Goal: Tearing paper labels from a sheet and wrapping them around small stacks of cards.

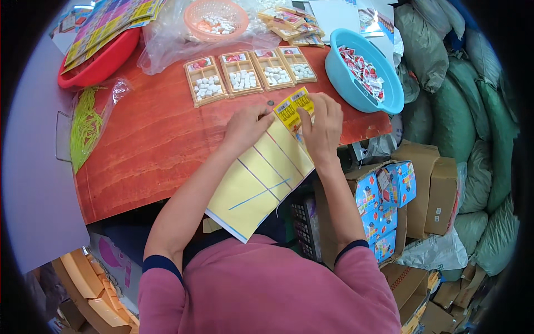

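A large pale yellow paper sheet (261,175) with coloured lines slants from the table's front edge down toward my lap. Its far end shows a bright yellow printed strip (293,109), lying face up. My left hand (249,129) pinches the sheet's far left edge beside that strip. Fingers curled, my right hand (321,129) grips the strip's right side with the thumb on top; part of the strip is hidden under it. Just beyond my hands stands a row of several small tan trays (210,72), with white pieces in their near compartments.
On the red table (150,145) are a blue basin (394,78) of small packets, a pink basket (188,25), a red basin (125,55) under printed sheets, and a bag of yellow-green strings (86,125). Blue boxes (384,206) fill a carton at right, near stacked sacks (461,106).
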Available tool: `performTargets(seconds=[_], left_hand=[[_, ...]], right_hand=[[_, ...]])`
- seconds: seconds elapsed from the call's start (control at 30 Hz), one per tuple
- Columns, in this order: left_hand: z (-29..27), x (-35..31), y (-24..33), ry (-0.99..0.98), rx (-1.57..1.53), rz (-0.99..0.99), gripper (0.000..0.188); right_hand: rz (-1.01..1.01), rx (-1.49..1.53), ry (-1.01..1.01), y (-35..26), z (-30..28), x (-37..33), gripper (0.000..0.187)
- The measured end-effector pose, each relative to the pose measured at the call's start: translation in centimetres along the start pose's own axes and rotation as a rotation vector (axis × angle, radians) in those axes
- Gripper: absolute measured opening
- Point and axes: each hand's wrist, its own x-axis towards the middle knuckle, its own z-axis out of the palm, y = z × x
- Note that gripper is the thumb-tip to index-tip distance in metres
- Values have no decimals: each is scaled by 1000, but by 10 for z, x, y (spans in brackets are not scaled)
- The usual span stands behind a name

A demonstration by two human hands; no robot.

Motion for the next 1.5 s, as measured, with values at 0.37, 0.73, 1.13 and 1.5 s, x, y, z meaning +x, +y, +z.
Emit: performTargets(seconds=[0.37,0.73,1.13,1.5], left_hand=[[1,-5,-1,-63,0,-10,21],[3,-11,-1,-74,11,46,20],[5,-13,1,-38,-23,12,18],[0,-13,4,-84,-34,-36,18]], right_hand=[[92,246,-183,-29,23,-7,8],[66,246,-138,-24,29,-6,7],[38,212,-207,-25,29,-13,7],[676,731,-289,-17,29,-13,17]])
